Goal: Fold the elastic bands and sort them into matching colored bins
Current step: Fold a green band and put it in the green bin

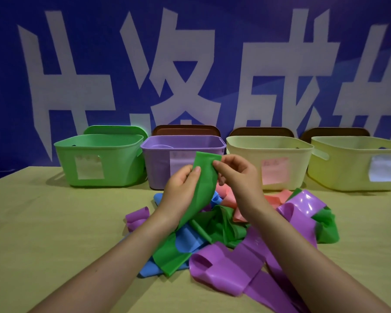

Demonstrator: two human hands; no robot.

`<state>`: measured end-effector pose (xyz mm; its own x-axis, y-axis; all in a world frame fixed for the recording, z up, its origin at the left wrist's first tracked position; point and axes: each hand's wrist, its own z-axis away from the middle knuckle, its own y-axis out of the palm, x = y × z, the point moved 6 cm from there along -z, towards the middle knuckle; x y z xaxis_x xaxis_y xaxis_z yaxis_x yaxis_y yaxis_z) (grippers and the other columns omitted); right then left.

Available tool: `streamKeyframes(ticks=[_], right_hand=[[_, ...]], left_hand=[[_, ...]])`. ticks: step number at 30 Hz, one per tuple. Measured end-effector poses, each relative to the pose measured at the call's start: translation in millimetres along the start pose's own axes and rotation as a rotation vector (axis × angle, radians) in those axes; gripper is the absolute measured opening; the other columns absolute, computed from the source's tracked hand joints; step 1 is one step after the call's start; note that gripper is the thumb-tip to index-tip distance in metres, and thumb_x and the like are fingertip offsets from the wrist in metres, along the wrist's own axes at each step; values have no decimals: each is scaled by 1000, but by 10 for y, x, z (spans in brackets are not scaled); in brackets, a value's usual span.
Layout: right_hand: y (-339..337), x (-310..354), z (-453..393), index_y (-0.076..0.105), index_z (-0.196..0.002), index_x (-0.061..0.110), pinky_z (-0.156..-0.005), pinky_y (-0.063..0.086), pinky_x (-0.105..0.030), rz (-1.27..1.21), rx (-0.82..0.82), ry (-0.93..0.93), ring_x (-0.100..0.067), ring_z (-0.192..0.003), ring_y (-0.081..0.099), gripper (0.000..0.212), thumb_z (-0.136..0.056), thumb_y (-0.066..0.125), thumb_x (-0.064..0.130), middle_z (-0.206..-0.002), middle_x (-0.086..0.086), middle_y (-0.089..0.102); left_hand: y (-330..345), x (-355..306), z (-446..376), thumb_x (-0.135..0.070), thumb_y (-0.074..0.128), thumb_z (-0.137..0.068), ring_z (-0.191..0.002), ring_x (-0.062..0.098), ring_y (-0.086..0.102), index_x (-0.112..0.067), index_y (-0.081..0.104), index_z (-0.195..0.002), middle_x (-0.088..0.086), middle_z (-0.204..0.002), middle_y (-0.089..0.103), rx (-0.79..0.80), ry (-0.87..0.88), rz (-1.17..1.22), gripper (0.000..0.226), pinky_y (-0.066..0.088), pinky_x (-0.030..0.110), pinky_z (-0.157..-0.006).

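A person stood at a yellow-green covered table and held up one end of a long, flat green elastic band above a tangled heap of bands. The left hand pinched the strip's left edge between thumb and curled fingers; the right hand pinched the right edge near the top with thumb and forefinger, its other fingers loosely bent. The rest of the strip trailed down across the pile to the table.

No fold looked finished on it, so the work appeared to be at an early stage. Purple bands, blue bands, pink bands and more green bands lay unsorted and mixed together.

Behind the heap stood a row of four plastic bins with paper labels: a green bin, a purple bin, a pale cream bin and a pale yellow-green bin. Something pale purple showed inside the purple one; the contents of the others could not be seen. The held strip's matching bin stood off to the left.
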<state>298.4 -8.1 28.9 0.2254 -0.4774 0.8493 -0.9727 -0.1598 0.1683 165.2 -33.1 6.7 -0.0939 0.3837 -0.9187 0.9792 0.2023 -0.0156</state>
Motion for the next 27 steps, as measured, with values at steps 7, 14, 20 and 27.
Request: streamKeyframes(ticks=[7,14,20,27], right_hand=[[49,170,43,70,-85,15,-58,49,-18,183,100,-213,-4,-56,59,26,-88,57,-8,-72,2,68],[41,152,50,72,-96,16,-65,53,-28,526,202,-450,-7,-67,63,24,-88,59,-2,-83,0,66],[66,147,53,71,-98,12,-66,51,-18,523,251,-498,-5,-69,64,24,-89,57,-6,-84,2,62],[61,122,32,71,-98,11,-66,47,-14,597,239,-550,-3,-67,61,22,-89,57,-3,-83,10,59]], left_hand=[[-8,94,5,-19,47,-99,-71,16,68,-8,69,-98,9,-82,73,-23,-225,271,25,52,23,-62],[-21,134,-13,-28,44,-96,-66,21,63,-1,68,-105,16,-85,68,10,-327,356,38,48,26,-56],[-84,159,-34,-24,44,-96,-81,30,64,-2,68,-103,22,-94,67,-47,-344,310,34,48,34,-70],[-51,99,-46,-36,38,-99,-72,21,68,-12,77,-77,13,-83,72,18,-285,345,50,52,32,-71]])
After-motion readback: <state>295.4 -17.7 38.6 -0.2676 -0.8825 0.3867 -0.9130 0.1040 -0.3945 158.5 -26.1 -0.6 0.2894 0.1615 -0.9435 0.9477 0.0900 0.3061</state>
